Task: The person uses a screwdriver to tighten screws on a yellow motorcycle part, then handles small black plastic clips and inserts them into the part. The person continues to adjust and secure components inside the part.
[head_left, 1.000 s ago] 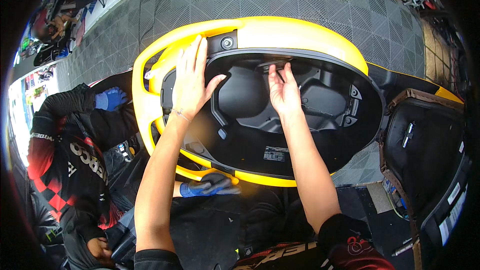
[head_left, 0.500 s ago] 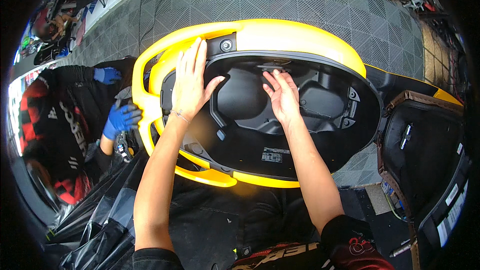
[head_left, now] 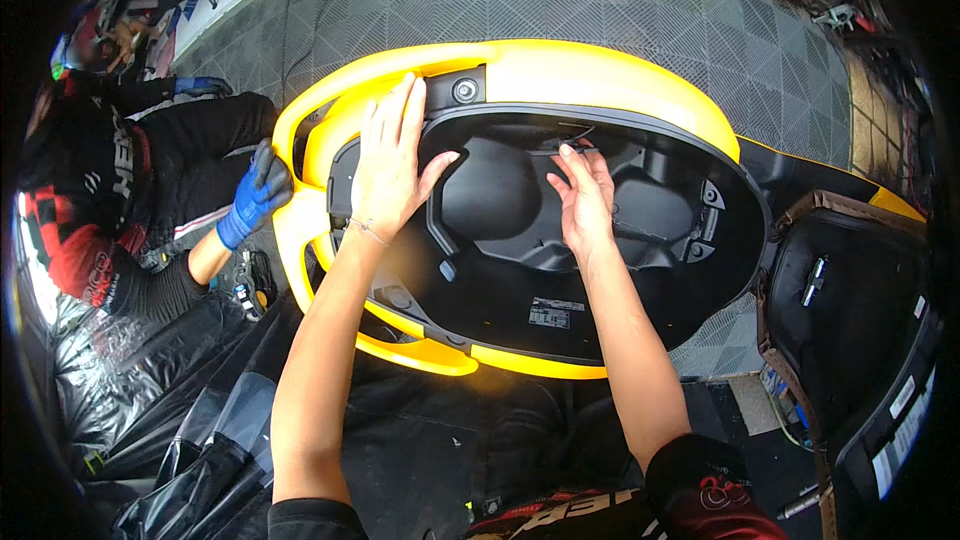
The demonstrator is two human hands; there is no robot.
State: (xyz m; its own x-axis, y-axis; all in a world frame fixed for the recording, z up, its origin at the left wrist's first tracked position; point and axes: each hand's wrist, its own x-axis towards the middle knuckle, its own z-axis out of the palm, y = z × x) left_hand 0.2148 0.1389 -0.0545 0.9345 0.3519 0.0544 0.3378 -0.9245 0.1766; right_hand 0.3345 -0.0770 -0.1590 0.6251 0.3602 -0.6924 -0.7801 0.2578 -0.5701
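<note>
Below me is a yellow scooter body point(head_left: 610, 70) around a black storage compartment point(head_left: 480, 315). My left hand point(head_left: 393, 155) lies flat over the compartment's left rim, fingers stretched toward the far side and thumb apart, holding nothing. Inside the compartment, near its far wall, my right hand point(head_left: 585, 195) has its fingers drawn together at a small thin black piece point(head_left: 577, 144). That piece is partly hidden by the fingertips, and its exact kind does not show.
A co-worker's blue-gloved hand point(head_left: 260, 195) grips the left end of the yellow grab rail point(head_left: 290, 225). The raised seat point(head_left: 850, 310) stands at the right. Black plastic sheeting point(head_left: 215, 440) lies at lower left, and grey floor tiles point(head_left: 420, 10) stretch beyond the scooter.
My right hand has shifted slightly right, and the black piece at its fingertips now sits at a different angle. The co-worker has leaned back, the gloved hand moving up on the rail.
</note>
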